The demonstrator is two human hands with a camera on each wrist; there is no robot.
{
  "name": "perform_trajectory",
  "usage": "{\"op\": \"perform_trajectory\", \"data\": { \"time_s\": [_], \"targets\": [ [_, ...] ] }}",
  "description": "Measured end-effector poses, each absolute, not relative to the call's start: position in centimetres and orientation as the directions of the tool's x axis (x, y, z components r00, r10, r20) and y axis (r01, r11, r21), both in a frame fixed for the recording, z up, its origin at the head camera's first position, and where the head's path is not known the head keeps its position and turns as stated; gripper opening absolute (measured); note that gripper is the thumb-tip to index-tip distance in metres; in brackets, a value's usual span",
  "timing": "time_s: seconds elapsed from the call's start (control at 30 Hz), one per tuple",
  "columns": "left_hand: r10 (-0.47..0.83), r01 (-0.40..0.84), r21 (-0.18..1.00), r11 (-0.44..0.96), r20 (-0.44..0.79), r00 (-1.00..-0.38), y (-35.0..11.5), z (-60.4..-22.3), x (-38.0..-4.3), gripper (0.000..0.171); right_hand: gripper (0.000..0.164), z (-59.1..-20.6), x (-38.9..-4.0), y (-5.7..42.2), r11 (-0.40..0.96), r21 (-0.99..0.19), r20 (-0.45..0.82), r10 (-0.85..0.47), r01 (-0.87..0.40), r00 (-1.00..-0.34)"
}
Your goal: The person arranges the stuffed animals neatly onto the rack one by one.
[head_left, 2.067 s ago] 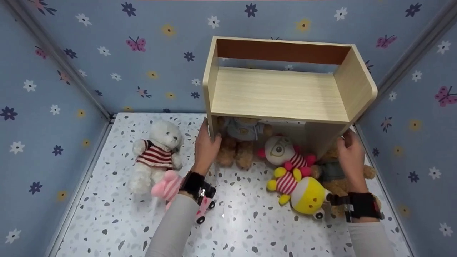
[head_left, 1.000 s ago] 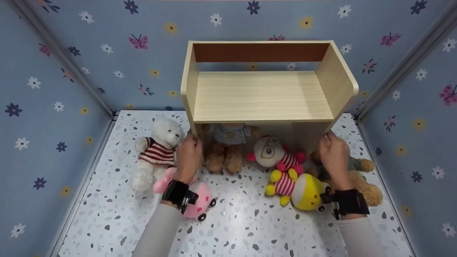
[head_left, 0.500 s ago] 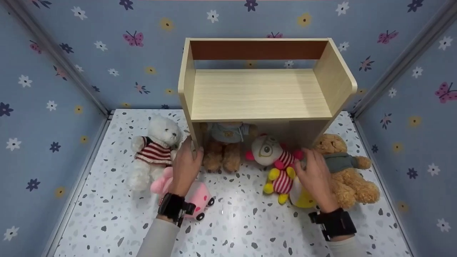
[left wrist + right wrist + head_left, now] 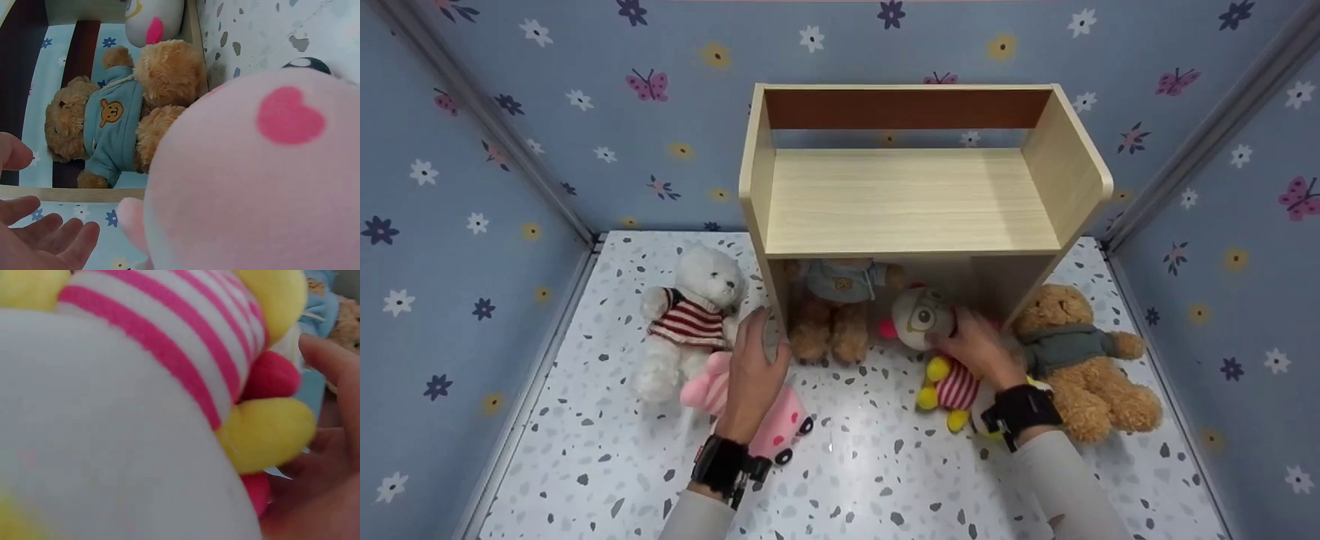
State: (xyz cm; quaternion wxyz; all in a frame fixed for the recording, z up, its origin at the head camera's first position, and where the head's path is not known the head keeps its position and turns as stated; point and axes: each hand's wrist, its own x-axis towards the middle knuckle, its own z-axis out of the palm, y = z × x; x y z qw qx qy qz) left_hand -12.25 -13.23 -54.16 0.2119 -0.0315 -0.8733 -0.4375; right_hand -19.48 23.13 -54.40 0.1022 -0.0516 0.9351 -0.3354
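Note:
A pale wooden shelf (image 4: 900,199) stands against the back wall. My left hand (image 4: 754,375) is beside its left side panel, thumb apart from the relaxed fingers; in the left wrist view the fingers (image 4: 79,236) hold nothing. Below that hand lies a pink plush toy (image 4: 786,414). My right hand (image 4: 986,349) grips a white-headed plush toy (image 4: 919,322) around its striped body, at the lower compartment's right side. A yellow-and-white plush toy (image 4: 958,386) lies under the right wrist and fills most of the right wrist view. Inside the lower compartment sits a brown teddy bear (image 4: 121,124) in a blue hoodie.
A white teddy bear (image 4: 690,322) in a striped sweater lies left of the shelf. Another brown teddy bear (image 4: 1091,382), in a grey-green shirt, lies to the right. Flowered walls (image 4: 675,112) enclose the speckled white surface (image 4: 847,480) on three sides.
The shelf has shifted left over the hoodie bear and come square to the wall. My right hand has left its right panel for the white-headed toy; my left hand has let go.

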Motion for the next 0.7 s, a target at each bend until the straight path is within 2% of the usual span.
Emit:
{"op": "perform_trajectory", "data": {
  "time_s": [0.1, 0.33, 0.5, 0.7],
  "targets": [
    [-0.116, 0.260, 0.748, 0.611, 0.409, -0.905, -13.2, -54.4, -11.8, 0.050, 0.079, -55.0, -20.1, 22.8, 0.780, -0.625, -0.182, -0.174, -0.023, -0.968],
    [-0.096, 0.298, 0.745, 0.597, 0.434, -0.896, -12.4, -55.0, -11.4, 0.035, 0.088, -55.4, -20.3, 22.4, 0.801, -0.584, -0.170, -0.283, -0.135, -0.944],
    [-0.060, 0.332, 0.725, 0.603, 0.456, -0.888, -11.3, -55.5, -11.3, 0.030, 0.089, -55.5, -18.6, 21.1, 0.788, -0.571, -0.167, -0.387, -0.231, -0.907],
    [-0.005, 0.357, 0.737, 0.574, 0.439, -0.898, -10.1, -55.8, -11.4, 0.026, 0.091, -55.9, -15.8, 19.2, 0.803, -0.467, -0.139, -0.479, -0.369, -0.867]
  ]
}}
